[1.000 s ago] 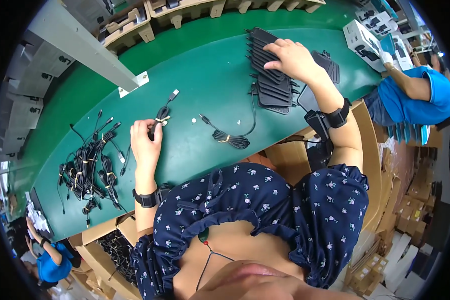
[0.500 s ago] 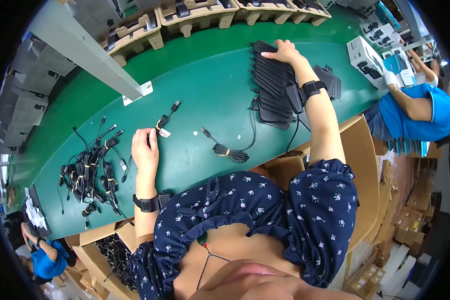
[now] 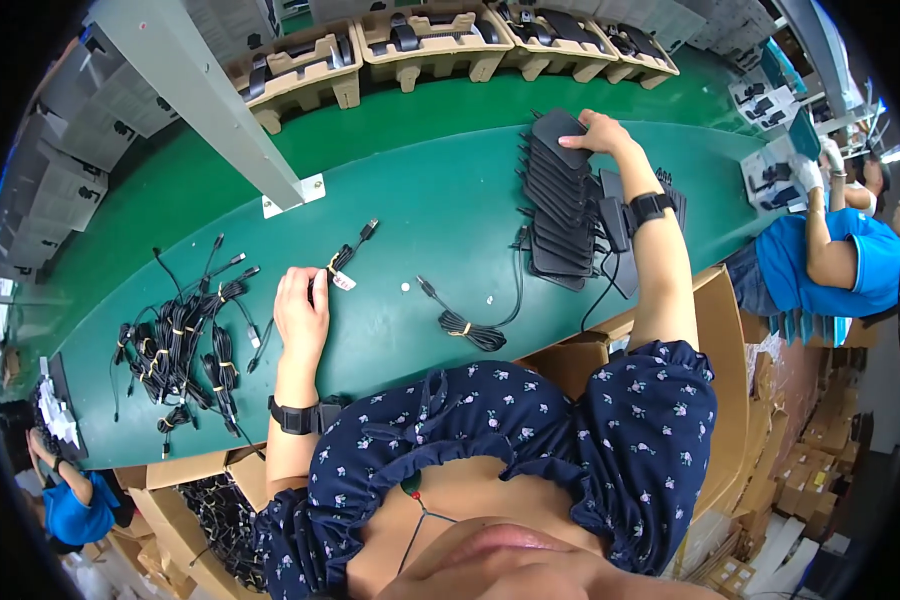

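My left hand (image 3: 302, 312) is closed with its fingers curled round the near end of a bundled black cable (image 3: 342, 258), which has a tie and a small white tag. To its left lies a heap of tied black cables (image 3: 175, 335). Another tied cable (image 3: 478, 333) rests on the table between my hands, its plug pointing left. At the far right, my right hand (image 3: 602, 136) grips the edge of a flat black pad (image 3: 556, 128), thumb on its face. That pad tops a fanned stack of similar black pads (image 3: 558, 215). The fingers behind it are partly hidden.
A metal post (image 3: 205, 95) stands on the green table (image 3: 400, 190). Brown moulded trays (image 3: 435, 68) line the far side. More black pads (image 3: 678, 200) lie beyond my right wrist. An open carton (image 3: 185, 530) holds cables below the table. A co-worker in blue (image 3: 838, 245) handles a white box.
The top pad now stands out from the stack, its face showing more under my right hand. My left hand stays by the tagged cable. The whole view has shifted slightly.
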Tool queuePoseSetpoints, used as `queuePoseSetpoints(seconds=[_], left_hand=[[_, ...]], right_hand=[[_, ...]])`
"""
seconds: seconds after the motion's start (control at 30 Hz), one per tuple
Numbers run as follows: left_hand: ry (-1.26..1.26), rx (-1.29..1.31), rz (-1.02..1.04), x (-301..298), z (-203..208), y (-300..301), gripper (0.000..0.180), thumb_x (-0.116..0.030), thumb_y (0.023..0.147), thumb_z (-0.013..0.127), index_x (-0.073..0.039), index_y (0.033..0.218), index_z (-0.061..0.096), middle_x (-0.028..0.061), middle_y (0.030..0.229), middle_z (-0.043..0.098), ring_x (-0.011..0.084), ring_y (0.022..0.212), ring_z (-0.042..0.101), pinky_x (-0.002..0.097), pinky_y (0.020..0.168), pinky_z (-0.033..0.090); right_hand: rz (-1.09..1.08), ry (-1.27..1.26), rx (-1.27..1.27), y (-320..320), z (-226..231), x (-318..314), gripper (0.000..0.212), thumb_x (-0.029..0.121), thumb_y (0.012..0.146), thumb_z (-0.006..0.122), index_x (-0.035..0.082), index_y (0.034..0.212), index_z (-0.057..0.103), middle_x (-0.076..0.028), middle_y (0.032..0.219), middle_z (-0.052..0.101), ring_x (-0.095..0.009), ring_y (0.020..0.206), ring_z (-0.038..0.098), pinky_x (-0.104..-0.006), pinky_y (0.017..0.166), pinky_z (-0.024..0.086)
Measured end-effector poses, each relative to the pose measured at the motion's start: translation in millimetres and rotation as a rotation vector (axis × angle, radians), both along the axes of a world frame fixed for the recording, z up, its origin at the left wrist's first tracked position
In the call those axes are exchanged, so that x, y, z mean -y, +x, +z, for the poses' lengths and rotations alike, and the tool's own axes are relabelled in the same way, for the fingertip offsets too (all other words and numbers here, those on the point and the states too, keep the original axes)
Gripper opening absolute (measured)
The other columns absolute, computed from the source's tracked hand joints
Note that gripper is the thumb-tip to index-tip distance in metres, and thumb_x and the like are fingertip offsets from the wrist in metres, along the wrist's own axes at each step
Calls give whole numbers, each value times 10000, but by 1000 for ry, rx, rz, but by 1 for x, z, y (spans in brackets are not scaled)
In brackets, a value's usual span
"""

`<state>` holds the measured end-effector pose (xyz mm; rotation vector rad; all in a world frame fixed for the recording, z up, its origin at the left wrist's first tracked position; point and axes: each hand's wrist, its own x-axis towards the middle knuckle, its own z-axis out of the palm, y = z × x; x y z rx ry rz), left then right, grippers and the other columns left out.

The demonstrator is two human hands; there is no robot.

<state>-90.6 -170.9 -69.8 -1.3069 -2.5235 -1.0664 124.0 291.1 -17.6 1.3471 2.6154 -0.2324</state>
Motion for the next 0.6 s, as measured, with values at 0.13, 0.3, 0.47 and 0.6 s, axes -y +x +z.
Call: queuePoseSetpoints(seconds=[0.13,0.3,0.47,0.6], left_hand=[[-4,7,5,-1,3,0,127,-137,835,559,-21,787,540,95,751,527,274,706,515,363,641,415],[-25,35,9,-1,3,-2,125,-130,831,561,-21,775,534,95,742,525,274,700,515,362,632,414],[-5,59,-8,-2,6,-3,123,-120,825,562,-20,760,531,97,727,522,274,685,513,359,618,411],[-53,139,0,-4,7,-3,136,-123,844,529,-10,769,532,117,735,522,288,703,522,348,642,415]], right_hand=[[104,134,-396,-11,35,15,344,376,772,625,139,1020,605,-113,949,634,-274,929,597,-353,792,461],[275,594,-565,-73,83,26,289,376,844,513,187,1055,572,-93,924,633,-291,881,593,-383,694,468],[581,779,-435,-135,127,24,97,195,753,590,174,822,656,-44,770,560,-248,828,527,-373,702,408],[785,766,-164,-166,131,5,91,220,725,596,215,801,647,-8,808,535,-214,900,507,-369,740,391]])
